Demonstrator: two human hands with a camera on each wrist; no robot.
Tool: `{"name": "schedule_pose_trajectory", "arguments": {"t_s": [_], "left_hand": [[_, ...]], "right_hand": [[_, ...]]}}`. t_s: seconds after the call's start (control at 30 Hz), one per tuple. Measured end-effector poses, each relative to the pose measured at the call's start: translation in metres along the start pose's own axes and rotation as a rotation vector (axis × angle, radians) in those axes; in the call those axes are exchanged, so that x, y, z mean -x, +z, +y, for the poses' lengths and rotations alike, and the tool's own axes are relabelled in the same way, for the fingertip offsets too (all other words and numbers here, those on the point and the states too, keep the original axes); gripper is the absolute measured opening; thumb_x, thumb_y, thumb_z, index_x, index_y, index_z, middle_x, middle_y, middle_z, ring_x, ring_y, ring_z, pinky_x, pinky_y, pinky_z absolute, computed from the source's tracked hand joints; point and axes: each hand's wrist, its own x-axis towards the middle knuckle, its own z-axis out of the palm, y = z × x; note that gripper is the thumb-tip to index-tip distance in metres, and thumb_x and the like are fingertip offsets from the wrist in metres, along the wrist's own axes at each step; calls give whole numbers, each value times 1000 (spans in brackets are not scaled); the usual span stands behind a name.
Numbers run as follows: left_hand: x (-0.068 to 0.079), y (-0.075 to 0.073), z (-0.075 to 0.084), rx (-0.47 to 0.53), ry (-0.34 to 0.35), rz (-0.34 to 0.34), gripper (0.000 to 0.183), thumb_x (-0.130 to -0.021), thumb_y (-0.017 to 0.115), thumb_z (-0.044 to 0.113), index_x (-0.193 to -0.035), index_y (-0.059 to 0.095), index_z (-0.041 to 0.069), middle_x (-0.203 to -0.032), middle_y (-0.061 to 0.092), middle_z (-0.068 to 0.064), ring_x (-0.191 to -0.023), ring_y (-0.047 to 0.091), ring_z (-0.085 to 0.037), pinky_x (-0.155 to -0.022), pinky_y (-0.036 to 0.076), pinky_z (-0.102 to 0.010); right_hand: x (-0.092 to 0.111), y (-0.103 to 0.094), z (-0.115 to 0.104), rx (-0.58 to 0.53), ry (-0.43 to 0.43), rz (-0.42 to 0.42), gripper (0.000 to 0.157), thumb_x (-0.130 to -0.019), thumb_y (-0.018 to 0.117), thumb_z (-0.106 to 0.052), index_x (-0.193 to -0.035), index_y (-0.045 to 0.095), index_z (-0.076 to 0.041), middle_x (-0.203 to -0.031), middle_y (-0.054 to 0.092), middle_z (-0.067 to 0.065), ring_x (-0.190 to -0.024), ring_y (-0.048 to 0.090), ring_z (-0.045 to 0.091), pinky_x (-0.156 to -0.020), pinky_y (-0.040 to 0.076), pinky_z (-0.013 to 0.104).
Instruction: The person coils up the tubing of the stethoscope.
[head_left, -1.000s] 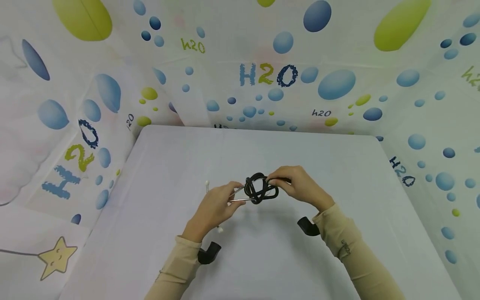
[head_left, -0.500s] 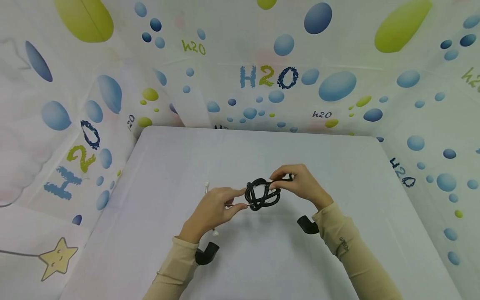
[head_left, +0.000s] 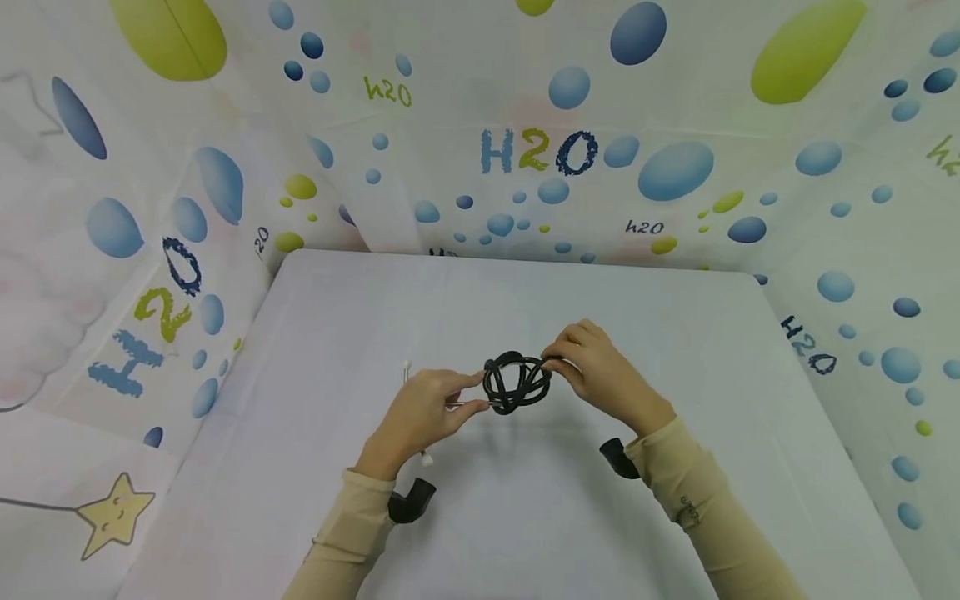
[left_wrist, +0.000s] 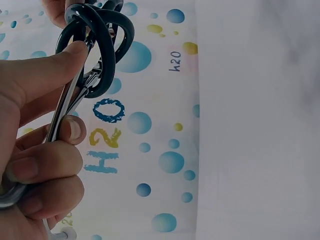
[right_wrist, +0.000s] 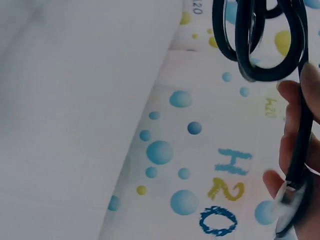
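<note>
A stethoscope is held up over the table, its black tubing (head_left: 534, 382) looped and wound into a loose knot between the hands. My left hand (head_left: 423, 408) grips the metal ear tubes (left_wrist: 67, 102), thumb and fingers closed about them just below the knot. White ear tips (head_left: 427, 459) stick out behind that hand. On the other side, my right hand (head_left: 606, 375) pinches the tubing where it leaves the knot. In the right wrist view, the tubing runs down along the fingers to the blurred chest piece (right_wrist: 290, 205).
The table (head_left: 495, 533) has a white cover. Patterned cloth (head_left: 450, 108) with blue and green drops hangs at the back and both sides. A black wrist camera is worn at each cuff, on the left (head_left: 412, 502) and right (head_left: 619, 458).
The knot has moved slightly left, and less of the metal tubes shows beside it. My right hand has turned and shifted its grip along the tubing; my left hand still holds the ear tubes.
</note>
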Motion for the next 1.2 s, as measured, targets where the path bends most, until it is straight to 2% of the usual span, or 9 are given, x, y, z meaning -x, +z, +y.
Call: {"name": "schedule_pose_trajectory", "arguments": {"t_s": [0.13,0.2,0.27,0.5,0.67,0.83,0.93,1.07,1.2], "left_hand": [[-1,-3,1,-17,-11,18,34,-76,79,20,-104,72,3,-77,69,0,-54,41,-3,-50,38,-18],[-1,-4,2,-24,-7,14,34,-76,79,21,-104,72,3,-73,67,1,-54,40,-3,-51,37,-18],[-2,-4,3,-32,0,11,33,-77,78,21,-105,72,4,-73,67,2,-54,40,-3,-51,37,-18],[-4,-5,8,-96,64,10,35,-76,78,23,-105,72,4,-80,71,-3,-57,55,-7,-55,45,-22],[-2,-2,12,-147,72,-18,36,-77,78,26,-106,72,5,-82,71,-5,-62,62,-11,-58,49,-24],[-1,-5,12,-183,74,-14,36,-76,78,27,-104,73,6,-79,71,-4,-61,62,-12,-57,49,-25],[-2,-3,11,-191,92,6,35,-75,79,27,-103,73,6,-78,71,-4,-61,62,-13,-57,49,-26],[-1,-1,9,-183,119,65,36,-74,80,25,-103,73,5,-81,71,-6,-65,66,-15,-58,51,-27],[-1,0,8,-175,136,117,35,-73,81,24,-102,73,5,-83,72,-6,-67,67,-16,-58,52,-26]], "right_hand": [[-2,2,-8,174,-15,50,14,-79,72,0,-92,69,-2,-94,57,10,-92,49,28,-93,39,46],[-2,5,-11,231,3,95,16,-79,72,0,-94,70,-4,-98,55,13,-93,47,32,-92,37,50],[-2,9,-13,225,50,139,18,-80,71,0,-97,70,-6,-96,54,13,-89,46,32,-83,39,45],[0,18,-22,-139,229,206,23,-81,58,11,-100,69,3,-91,63,13,-69,58,17,-56,47,27],[-5,21,-28,-342,268,242,25,-80,56,7,-101,69,6,-91,68,15,-69,61,17,-57,50,28],[-2,27,-32,-541,476,291,17,-85,64,-2,-98,70,6,-91,70,15,-77,66,17,-67,53,23],[-2,31,-32,-595,553,365,13,-85,69,-6,-92,69,5,-88,70,15,-76,66,19,-68,52,21],[-2,37,-32,-531,502,427,21,-82,70,0,-100,63,8,-81,69,17,-68,67,25,-61,53,23],[1,40,-30,-356,376,432,28,-81,68,6,-110,64,7,-81,69,16,-68,65,24,-61,52,30]]}}
